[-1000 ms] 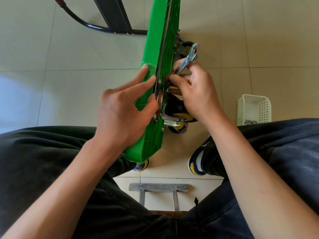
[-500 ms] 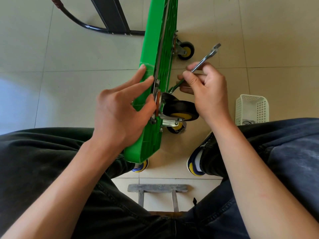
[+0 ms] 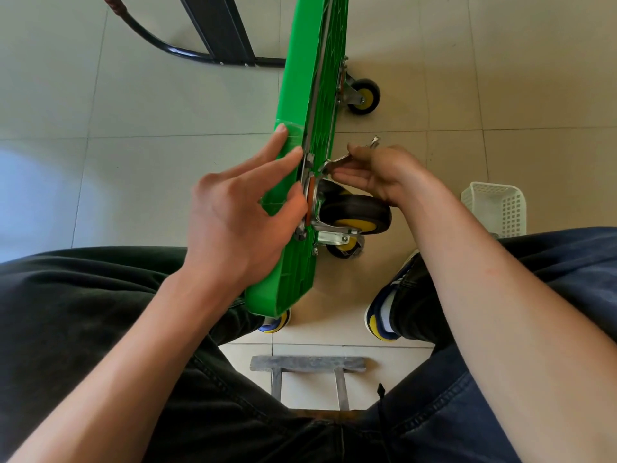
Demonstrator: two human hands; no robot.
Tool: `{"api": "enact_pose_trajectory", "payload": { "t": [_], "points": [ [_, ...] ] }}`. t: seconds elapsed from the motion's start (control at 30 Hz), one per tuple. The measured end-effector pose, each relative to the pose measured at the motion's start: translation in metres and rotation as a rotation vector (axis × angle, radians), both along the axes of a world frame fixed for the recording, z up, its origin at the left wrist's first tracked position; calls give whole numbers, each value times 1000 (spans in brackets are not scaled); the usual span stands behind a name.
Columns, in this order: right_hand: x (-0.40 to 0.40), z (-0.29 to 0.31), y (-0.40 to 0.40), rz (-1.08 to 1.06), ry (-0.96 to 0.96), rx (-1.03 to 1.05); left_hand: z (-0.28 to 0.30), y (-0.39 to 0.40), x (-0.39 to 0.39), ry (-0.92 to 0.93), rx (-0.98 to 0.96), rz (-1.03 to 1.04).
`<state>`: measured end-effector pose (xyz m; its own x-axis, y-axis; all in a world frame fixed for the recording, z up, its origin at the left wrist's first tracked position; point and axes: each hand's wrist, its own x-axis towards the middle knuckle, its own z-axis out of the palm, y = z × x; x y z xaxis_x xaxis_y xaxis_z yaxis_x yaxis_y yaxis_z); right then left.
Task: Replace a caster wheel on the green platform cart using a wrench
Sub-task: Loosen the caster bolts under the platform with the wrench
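Holding the wrench [image 3: 347, 157] in its grip, the right hand [image 3: 384, 172] works beside the caster wheel [image 3: 355, 213]. Slippage risks rounding the fastener. The left hand [image 3: 240, 212], fingers extended, braces the green platform cart [image 3: 297, 95]; tipping remains possible.

You're over a pale tiled floor [image 3: 133, 182] with thin grout lines. The green platform cart [image 3: 293, 111] stands on edge on it, between your feet. A white perforated basket [image 3: 494, 208] sits on the tiles at right, beside your right knee. A grey metal frame [image 3: 309, 365] shows low between your legs. Your two blue-yellow shoes [image 3: 384, 315] rest flat on it.
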<state>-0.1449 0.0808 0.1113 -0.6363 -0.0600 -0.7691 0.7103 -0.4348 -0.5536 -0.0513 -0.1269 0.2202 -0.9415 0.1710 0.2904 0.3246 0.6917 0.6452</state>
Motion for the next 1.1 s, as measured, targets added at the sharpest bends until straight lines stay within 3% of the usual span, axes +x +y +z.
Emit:
{"api": "enact_pose_trajectory", "payload": {
  "t": [0.23, 0.67, 1.1],
  "points": [
    [-7, -13, 1, 156, -118, -108, 0, -1, 0, 11, 3, -2],
    [-12, -10, -4, 175, -139, -116, 1, -1, 0, -23, 12, 3],
    [-13, 13, -19, 179, 147, 180, 1, -1, 0, -34, 9, 12]
  ]
}}
